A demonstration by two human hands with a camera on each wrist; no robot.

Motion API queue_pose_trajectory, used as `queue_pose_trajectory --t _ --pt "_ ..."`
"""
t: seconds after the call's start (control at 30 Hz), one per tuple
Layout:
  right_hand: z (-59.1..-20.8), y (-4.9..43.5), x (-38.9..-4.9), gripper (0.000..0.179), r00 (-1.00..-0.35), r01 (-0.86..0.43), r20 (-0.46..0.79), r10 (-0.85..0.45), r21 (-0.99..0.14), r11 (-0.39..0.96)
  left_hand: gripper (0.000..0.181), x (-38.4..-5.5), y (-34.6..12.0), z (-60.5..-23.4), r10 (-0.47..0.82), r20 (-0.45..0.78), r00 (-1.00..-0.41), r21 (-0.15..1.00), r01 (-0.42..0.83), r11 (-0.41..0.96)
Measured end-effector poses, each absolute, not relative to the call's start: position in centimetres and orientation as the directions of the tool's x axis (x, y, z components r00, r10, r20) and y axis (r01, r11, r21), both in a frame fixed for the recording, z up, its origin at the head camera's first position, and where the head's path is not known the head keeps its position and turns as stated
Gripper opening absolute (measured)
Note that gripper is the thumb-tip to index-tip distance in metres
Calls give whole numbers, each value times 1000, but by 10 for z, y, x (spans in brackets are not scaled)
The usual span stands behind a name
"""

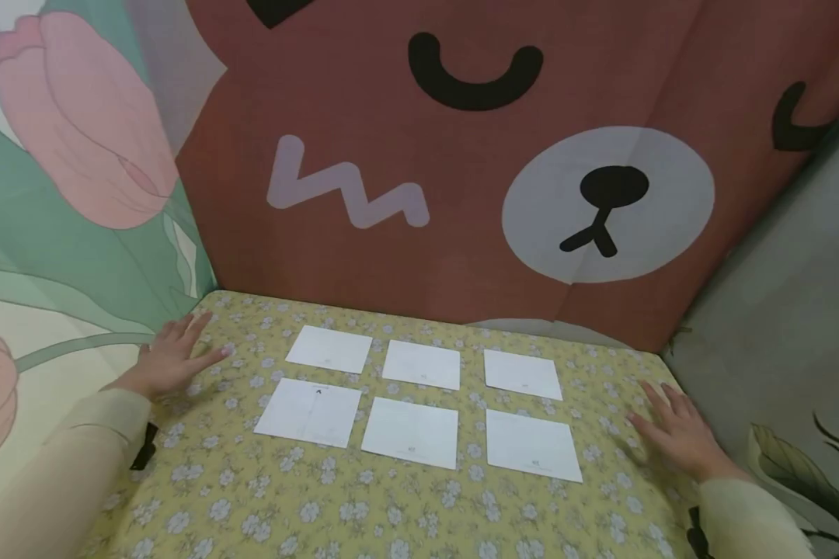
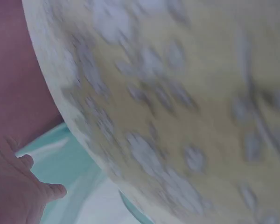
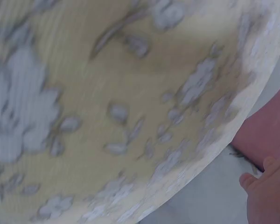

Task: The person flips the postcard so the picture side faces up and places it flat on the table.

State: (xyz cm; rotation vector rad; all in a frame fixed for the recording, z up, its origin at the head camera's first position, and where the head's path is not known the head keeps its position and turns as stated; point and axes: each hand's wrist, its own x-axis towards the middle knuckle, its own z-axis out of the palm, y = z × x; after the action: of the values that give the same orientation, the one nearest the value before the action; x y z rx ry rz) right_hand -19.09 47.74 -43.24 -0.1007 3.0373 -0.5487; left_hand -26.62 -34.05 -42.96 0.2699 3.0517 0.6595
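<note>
Six is beyond my count, so several white cards lie flat in two rows on the yellow floral cloth (image 1: 308,473). The far row has a left card (image 1: 329,348), a middle card (image 1: 421,365) and a right card (image 1: 523,374). Nearer are a left card (image 1: 309,413) with a small dark mark, a middle card (image 1: 410,432) and a right card (image 1: 534,445). My left hand (image 1: 175,359) is at the table's left edge, fingers spread, holding nothing. Over by the right edge, my right hand (image 1: 681,432) has its fingers extended and holds nothing.
Behind the table hangs a brown bear-face curtain (image 1: 363,264). A tulip-patterned curtain (image 1: 84,132) borders the left side, and a grey leaf-patterned cloth (image 1: 776,310) the right.
</note>
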Motion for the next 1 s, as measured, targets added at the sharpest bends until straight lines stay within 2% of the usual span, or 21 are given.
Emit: queue_pose_trajectory --t 0.23,0.53,0.77,1.0 --pt "-429 457 -194 84 -997 -70 5 -74 -389 918 89 -275 -308 -418 229 64 -971 467 232 853" --pt "-417 430 -202 87 -994 2 -92 -59 -553 833 85 -289 -253 -414 278 53 -959 640 246 728" --pt "-413 419 -210 84 -994 26 -98 -55 -673 739 85 -297 -209 -413 315 51 -948 697 260 669" --pt "-411 412 -220 83 -993 51 -108 -41 -732 680 79 -301 -153 -414 338 19 -941 765 231 601"
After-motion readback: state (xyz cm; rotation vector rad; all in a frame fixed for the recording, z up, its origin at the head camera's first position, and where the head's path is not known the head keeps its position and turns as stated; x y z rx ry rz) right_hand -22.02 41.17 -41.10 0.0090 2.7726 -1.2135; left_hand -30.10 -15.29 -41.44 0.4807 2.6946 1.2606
